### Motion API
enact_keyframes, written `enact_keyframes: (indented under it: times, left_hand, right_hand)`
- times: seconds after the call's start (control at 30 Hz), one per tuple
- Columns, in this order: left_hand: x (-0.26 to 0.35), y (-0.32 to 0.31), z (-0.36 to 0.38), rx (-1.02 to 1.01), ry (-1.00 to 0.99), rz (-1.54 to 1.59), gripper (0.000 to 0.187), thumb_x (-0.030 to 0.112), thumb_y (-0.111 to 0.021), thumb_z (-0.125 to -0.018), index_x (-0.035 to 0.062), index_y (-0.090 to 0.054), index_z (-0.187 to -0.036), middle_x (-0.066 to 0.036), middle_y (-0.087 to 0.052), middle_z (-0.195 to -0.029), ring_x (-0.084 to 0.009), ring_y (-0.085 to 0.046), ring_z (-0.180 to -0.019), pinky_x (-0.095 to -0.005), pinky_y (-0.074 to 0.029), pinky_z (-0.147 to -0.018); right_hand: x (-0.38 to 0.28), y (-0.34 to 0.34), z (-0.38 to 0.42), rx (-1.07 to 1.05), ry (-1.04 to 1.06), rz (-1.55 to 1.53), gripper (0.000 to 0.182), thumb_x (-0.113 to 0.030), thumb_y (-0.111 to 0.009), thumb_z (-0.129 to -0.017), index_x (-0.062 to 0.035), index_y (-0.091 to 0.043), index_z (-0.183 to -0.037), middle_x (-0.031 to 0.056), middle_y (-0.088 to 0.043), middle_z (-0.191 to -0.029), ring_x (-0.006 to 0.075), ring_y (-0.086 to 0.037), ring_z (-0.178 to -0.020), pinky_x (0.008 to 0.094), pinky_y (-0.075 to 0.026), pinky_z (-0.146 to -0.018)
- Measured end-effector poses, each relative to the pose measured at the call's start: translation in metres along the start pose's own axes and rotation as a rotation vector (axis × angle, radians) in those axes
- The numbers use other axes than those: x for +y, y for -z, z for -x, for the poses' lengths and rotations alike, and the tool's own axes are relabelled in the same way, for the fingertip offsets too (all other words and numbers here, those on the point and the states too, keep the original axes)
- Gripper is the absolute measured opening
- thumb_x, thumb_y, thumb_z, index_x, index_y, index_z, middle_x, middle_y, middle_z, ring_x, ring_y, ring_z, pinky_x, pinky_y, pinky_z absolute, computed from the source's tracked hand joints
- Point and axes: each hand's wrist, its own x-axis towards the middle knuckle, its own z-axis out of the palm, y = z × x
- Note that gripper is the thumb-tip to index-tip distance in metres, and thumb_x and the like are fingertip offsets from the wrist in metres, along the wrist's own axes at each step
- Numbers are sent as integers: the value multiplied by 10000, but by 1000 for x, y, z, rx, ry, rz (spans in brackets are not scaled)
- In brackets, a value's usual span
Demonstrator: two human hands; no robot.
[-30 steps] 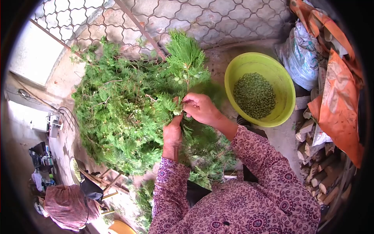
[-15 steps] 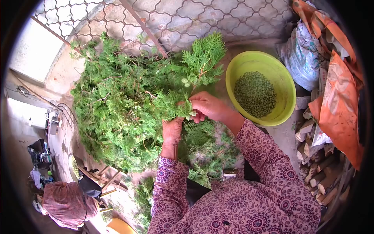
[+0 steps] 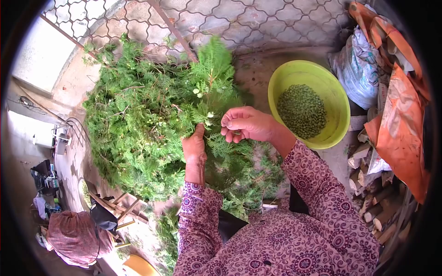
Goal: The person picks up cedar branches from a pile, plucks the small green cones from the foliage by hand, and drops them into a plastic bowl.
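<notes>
My left hand (image 3: 194,146) is closed around the lower part of a green conifer sprig (image 3: 212,76), whose flat, feathery tip points away from me. Pale green cones (image 3: 209,116) show on the sprig near my fingers. Just to the right, apart from the sprig, my right hand (image 3: 251,124) has its fingers curled in with the thumb against them. Whatever lies inside that hand is too small to make out. Beneath both hands spreads a large heap of cut conifer branches (image 3: 133,138).
A yellow-green basin (image 3: 338,124) on the right holds many small round green cones (image 3: 301,110). Beyond it are a white sack (image 3: 357,69), an orange sheet (image 3: 400,138) and stacked firewood (image 3: 380,211). A metal lattice (image 3: 221,23) borders the far side. A cloth-covered object (image 3: 76,239) stands lower left.
My right hand has come away from the sprig, with its fingers curled. The sprig has swung left along with my left hand, which still grips it.
</notes>
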Motion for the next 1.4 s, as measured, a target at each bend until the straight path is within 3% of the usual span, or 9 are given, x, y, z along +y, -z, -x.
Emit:
enact_keyframes:
  times: [0.43, 0.73, 0.9, 0.93, 1.07, 1.13, 1.27, 1.33, 1.4]
  left_hand:
    - [-12, -14, 9, -175, -267, -205, 242, 88, -596, -818, -3, -550, -1037, -68, -588, -998, -140, -533, -887, -266, -419, -796]
    - [-21, -8, 1, -296, -294, -173, 173, 46, -629, -787, -1, -574, -944, -58, -596, -945, -117, -532, -838, -240, -432, -751]
    - [-19, -2, -4, -317, -342, -196, 225, 123, -661, -776, 11, -574, -950, -56, -598, -931, -134, -525, -830, -257, -425, -759]
    - [-14, 3, -9, -215, -298, -282, 279, 169, -678, -760, 19, -575, -971, -63, -600, -953, -156, -528, -867, -278, -418, -792]
    - [12, 16, -18, -33, -264, -196, 549, 272, -718, -704, 48, -502, -1157, -141, -527, -1162, -254, -461, -1102, -363, -354, -949]
    - [13, 34, -28, -63, -182, 18, 623, 304, -733, -681, 43, -478, -1186, -142, -503, -1195, -255, -437, -1129, -370, -343, -957]
    - [32, 42, -13, 84, -91, 133, 592, 392, -765, -624, -28, -581, -1000, -139, -580, -1031, -205, -490, -1000, -355, -309, -946]
    - [40, 36, 0, 156, -149, 24, 570, 433, -747, -636, -14, -605, -961, -113, -600, -962, -179, -497, -933, -342, -324, -899]
    - [34, 44, -6, 133, -168, 88, 563, 449, -733, -645, -8, -611, -951, -107, -603, -948, -167, -501, -914, -331, -335, -872]
  right_hand:
    - [18, -7, -17, 322, 285, 574, 361, -100, -633, -766, -12, -491, -1086, 21, -552, -840, 62, -513, -666, 206, -425, -573]
    - [17, -6, -13, 496, 421, 950, 189, -185, -566, -743, -1, -571, -784, 47, -545, -602, 142, -534, -531, 293, -415, -490]
    - [22, -5, -7, 16, -132, -48, 143, -142, -523, -730, -33, -509, -639, 22, -471, -536, 89, -414, -396, 248, -274, -336]
    - [32, -20, -5, 44, 60, 57, 135, -125, -510, -739, -36, -486, -640, 14, -452, -540, 66, -357, -376, 232, -223, -317]
    - [14, -28, 21, -160, -186, -138, 75, -84, -461, -788, -38, -515, -764, 26, -466, -581, 83, -413, -456, 216, -320, -384]
    - [-2, -13, 23, 309, 261, 430, 83, -91, -456, -813, -45, -525, -814, 28, -467, -572, 85, -444, -498, 221, -359, -427]
    - [-39, 32, 48, 1027, 436, 963, 195, -125, -504, -794, -58, -526, -976, 112, -570, -686, 234, -558, -575, 341, -454, -555]
    - [-33, 89, 53, 1316, 918, 1585, 266, -115, -514, -759, -83, -526, -1023, 132, -578, -690, 286, -574, -625, 386, -456, -614]
    - [-23, 128, 67, 1456, 719, 1773, 276, -109, -520, -740, -75, -542, -1012, 133, -582, -682, 314, -572, -647, 397, -452, -631]
